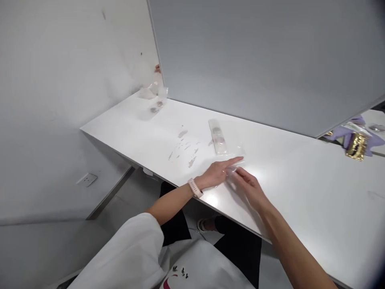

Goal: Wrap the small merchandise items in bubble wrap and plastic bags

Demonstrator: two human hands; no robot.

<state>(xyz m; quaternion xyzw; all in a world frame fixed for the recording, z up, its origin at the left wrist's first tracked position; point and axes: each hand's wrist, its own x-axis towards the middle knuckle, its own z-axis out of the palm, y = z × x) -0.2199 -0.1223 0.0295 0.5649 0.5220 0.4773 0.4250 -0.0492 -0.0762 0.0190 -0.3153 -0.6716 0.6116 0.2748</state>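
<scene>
White sleeve (132, 249) on the left arm sits lowest in view, bare forearm running up to a pink watch (195, 187) at the wrist.

Left hand (218, 171): flat, fingers straight and together, palm pressed down on a clear plastic sheet (237, 154) at the near edge of the tabletop (315, 188). Nothing gripped; it pins the film in place.

Right hand (248, 185): just right of the left hand, fingertips touching the same film beside the left hand's fingers. Fingers curl slightly; whether they pinch an edge or only rest on it, I cannot tell.

Judgement on handling: thin film of this kind slides and springs, so the flat hand should keep even pressure while the other works slowly at one edge, avoiding creases.

Count, outward from the left hand:
- One long clear packet (218, 137) just beyond the fingertips, holding two roundish pale items, possibly joined to the sheet.
- Several small grey flecks (186, 150) to the left of the hand; roughly eight, too small to identify.
- One cluster of clear bags (155, 96) well beyond the hand at the far corner, against the wall; another person's fingertip (157, 69) shows there at the divider panel (255, 60).
- One gold packet (356, 146) far right, past the panel, with purple gloves (355, 130); count unclear.
- One wall socket (87, 179) below left.
</scene>
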